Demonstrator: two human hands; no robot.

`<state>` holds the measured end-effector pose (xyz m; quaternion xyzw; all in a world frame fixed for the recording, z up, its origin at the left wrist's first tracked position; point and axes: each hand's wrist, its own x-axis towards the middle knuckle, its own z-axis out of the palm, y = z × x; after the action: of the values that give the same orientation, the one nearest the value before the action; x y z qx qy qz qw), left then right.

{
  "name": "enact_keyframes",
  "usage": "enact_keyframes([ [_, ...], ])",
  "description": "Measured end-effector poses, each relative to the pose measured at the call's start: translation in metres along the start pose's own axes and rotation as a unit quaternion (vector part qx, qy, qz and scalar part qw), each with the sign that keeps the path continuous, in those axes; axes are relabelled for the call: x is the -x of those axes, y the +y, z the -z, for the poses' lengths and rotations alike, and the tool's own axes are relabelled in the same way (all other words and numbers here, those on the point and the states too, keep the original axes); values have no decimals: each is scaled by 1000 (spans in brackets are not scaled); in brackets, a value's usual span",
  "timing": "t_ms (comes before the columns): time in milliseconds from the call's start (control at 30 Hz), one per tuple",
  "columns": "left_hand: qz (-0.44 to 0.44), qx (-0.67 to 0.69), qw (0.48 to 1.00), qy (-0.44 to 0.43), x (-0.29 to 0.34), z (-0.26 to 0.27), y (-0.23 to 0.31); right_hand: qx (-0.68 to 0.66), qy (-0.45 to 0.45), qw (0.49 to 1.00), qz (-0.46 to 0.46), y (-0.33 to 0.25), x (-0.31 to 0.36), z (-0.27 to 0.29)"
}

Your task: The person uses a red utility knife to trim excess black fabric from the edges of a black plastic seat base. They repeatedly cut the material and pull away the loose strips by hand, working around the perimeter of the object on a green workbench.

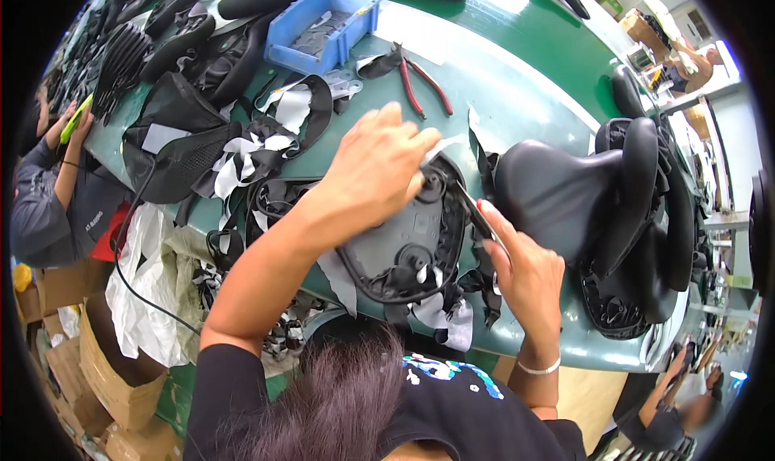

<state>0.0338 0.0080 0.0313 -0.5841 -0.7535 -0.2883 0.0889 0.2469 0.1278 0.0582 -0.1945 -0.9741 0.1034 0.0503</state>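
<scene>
An upturned saddle (393, 243) lies in front of me, its grey underside facing up inside a black rim. My left hand (379, 158) is closed over its far edge, pinching a pale strip of cover material (441, 148). From the right, my right hand (523, 271) is wrapped round a slim knife-like tool (484, 225). The tool's narrow tip lies against the saddle's right rim; its exact kind is hard to tell. Trimmed scraps (456, 320) in black and white hang around the saddle's near edge.
Red-handled pliers (424, 88) and a blue bin (278, 53) of grey pieces sit on the far side of the green table. Finished-looking black saddles (549, 194) are piled at right. Scraps (250, 158) and covers heap at left. Co-workers (60, 207) stand left; cardboard boxes (121, 380) below.
</scene>
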Motion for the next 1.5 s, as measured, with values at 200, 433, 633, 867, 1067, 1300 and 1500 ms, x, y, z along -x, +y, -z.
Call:
enact_keyframes([
  [200,251,234,882,322,-14,-20,-35,26,-48,997,-45,-22,32,-1],
  [433,295,792,501,186,60,-6,-8,48,-35,984,170,46,-63,24],
  [633,36,569,815,100,90,73,5,59,-105,954,274,52,-78,36],
  [867,7,847,482,225,76,161,-99,82,-133,985,70,23,18,47],
  [1067,-14,-19,964,-265,-4,12,-26,33,-142,983,115,26,-21,52],
  [1300,203,652,722,-114,-12,-2,-22,-58,-180,962,196,17,-59,39],
  [1500,160,704,625,298,-23,43,-38,-20,-129,990,59,-4,27,28],
])
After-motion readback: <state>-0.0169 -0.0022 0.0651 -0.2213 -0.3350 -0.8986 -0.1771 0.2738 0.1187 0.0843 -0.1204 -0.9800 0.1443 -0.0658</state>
